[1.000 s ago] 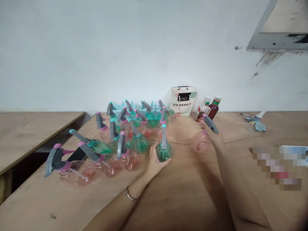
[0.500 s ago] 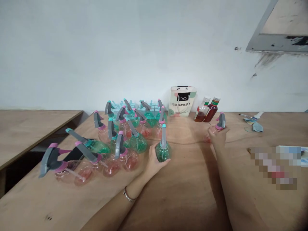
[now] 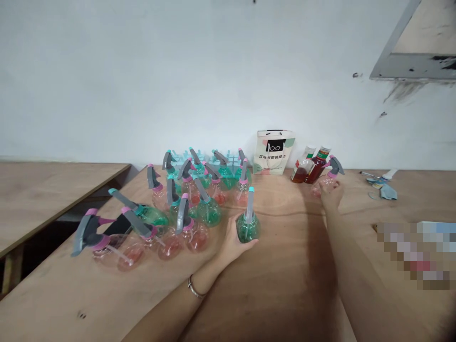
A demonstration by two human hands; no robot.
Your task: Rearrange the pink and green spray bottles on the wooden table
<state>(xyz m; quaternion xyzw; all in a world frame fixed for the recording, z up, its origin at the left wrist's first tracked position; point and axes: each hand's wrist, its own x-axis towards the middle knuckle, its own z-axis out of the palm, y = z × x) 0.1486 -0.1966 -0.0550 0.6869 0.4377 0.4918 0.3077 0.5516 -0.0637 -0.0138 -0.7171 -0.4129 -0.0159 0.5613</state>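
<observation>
My left hand is wrapped round the lower body of a green spray bottle, which stands upright on the table. Its grey trigger head with a teal tip points up. Further off to the right, my right hand grips a clear pink spray bottle by its round body; part of the body is hidden behind the fingers. Left of my left hand several more pink and green spray bottles crowd together, among them a pink one close by and a green one.
A paper bag stands against the wall beside two sauce-like bottles with dark contents. Teal plastic racks sit behind the spray bottles. Small items and a cloth lie at right. A gap separates the left table.
My right hand has carried the pink spray bottle away from me, nearer the dark bottles, and now grips it lower. My left hand stays on the green one. The view has shifted slightly.
</observation>
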